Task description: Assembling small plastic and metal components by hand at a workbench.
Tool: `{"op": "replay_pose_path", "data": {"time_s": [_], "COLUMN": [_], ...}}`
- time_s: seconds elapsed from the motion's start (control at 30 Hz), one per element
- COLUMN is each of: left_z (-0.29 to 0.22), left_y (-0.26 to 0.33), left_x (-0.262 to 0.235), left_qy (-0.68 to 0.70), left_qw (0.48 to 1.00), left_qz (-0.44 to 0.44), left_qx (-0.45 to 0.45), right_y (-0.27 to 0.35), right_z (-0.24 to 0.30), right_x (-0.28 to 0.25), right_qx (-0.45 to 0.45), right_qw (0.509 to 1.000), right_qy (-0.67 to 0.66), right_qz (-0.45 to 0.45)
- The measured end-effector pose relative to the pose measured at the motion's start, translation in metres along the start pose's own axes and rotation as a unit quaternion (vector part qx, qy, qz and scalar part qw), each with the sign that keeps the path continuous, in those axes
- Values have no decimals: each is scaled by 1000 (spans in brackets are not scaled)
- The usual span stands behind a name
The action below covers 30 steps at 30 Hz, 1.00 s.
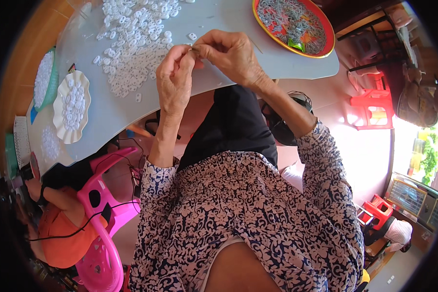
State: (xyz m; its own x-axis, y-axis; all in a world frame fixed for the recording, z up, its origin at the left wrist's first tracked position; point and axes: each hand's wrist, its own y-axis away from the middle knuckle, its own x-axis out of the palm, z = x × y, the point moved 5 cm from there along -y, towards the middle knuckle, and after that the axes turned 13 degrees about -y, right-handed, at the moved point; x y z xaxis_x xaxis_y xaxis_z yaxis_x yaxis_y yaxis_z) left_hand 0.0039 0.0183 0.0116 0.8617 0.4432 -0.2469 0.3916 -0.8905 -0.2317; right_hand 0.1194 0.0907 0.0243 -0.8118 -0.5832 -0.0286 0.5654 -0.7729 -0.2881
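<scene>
Over the near edge of the pale table (219, 24), my left hand (176, 80) and my right hand (233, 53) meet, fingertips pinched together. What sits between the fingertips is too small and covered to name. A loose white plastic piece (192, 36) with two holes lies just beyond my fingers. To the left of my hands spreads a big heap of such small white plastic pieces (136, 48). On the right, a red round tray (330, 41) with a yellow rim holds many thin grey metal pieces (294, 22) and a small green packet (296, 46).
At the left stand a cream scalloped dish (58, 119) of white pieces and a green basket (53, 80) full of them. A person in orange (65, 233) sits by a pink plastic chair (102, 248). Red stools (374, 109) stand on the floor at right.
</scene>
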Motion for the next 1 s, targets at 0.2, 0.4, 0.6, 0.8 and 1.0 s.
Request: {"op": "replay_pose_path", "data": {"time_s": [0.2,0.4,0.6,0.8,1.0], "left_z": [9,14,8,12,17], "left_y": [4,4,3,1,1], "left_x": [-1,-2,1,1,-4], "left_qy": [-13,-17,4,47,26], "left_qw": [1000,1000,1000,999,999], "left_qz": [5,5,11,19,39], "left_qx": [0,4,5,-19,-5], "right_y": [-29,-88,-99,-100,-57], "right_z": [11,-16,-40,-25,7], "right_x": [-33,-42,-27,-19,-19], "right_qx": [-95,-83,-211,-242,-14], "right_qw": [954,879,706,748,980], "right_qy": [284,437,614,608,185], "right_qz": [25,171,283,115,76]}}
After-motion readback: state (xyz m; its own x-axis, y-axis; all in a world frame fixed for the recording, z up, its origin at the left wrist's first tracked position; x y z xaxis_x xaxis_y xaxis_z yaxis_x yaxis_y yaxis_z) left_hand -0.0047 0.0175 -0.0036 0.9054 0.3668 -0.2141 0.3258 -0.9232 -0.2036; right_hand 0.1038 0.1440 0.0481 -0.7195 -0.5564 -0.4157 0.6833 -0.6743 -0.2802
